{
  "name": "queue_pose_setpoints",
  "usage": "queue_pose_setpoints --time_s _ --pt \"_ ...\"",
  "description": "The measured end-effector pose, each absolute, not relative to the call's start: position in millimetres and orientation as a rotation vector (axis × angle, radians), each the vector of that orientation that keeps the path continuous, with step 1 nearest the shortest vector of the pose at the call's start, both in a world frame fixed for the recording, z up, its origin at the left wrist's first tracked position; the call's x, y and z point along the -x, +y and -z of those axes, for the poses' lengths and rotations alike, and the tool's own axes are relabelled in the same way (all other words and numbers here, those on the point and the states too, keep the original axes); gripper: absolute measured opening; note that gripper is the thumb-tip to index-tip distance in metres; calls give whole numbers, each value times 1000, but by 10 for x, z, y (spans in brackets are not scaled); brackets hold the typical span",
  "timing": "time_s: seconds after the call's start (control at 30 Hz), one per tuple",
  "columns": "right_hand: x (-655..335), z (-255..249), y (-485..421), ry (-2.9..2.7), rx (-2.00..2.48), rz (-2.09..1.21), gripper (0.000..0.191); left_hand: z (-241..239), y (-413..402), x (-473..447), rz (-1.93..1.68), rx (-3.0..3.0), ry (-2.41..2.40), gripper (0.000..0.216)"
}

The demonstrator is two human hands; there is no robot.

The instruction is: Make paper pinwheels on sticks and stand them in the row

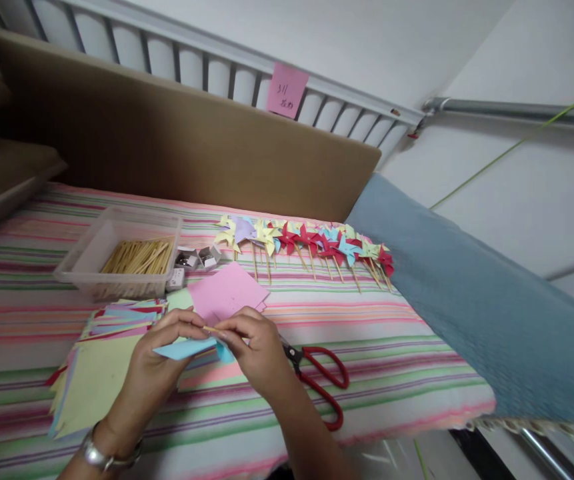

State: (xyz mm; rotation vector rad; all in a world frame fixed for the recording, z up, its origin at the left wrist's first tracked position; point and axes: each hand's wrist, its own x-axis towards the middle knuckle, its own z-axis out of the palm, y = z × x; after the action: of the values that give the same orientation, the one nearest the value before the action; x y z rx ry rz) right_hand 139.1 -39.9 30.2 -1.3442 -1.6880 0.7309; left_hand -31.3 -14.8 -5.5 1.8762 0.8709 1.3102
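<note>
Over the middle of the table my left hand [167, 337] is closed on a light blue paper pinwheel [187, 349], its folded blades sticking out below the fingers. My right hand [257, 343] pinches a thin wooden stick [211, 329] against the back of the paper, and its fingertips meet those of the left. How the stick joins the pinwheel is hidden by the fingers. Pink paper squares [227, 290] lie just beyond both hands. Red-handled scissors [324, 383] rest beside my right wrist, with their blades partly covered.
A stack of coloured paper [99, 380] lies left of my hands. Behind it stand a clear plastic box [74, 267] of wooden sticks and small open boxes [209, 257]. Several finished pinwheels [307, 239] line the back of the striped cloth [387, 373], before a cardboard panel [191, 147].
</note>
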Motion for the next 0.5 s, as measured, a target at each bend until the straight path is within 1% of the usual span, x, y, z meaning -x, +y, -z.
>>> queue_pose_setpoints --time_s 0.3,0.5 --pt "-1397 -285 -404 -1702 1354 -722 11 63 -144 301 -1318 -1858 883 12" --pt "-1393 -291 -408 -1702 1352 -718 12 51 -153 301 -1310 -1851 918 7"
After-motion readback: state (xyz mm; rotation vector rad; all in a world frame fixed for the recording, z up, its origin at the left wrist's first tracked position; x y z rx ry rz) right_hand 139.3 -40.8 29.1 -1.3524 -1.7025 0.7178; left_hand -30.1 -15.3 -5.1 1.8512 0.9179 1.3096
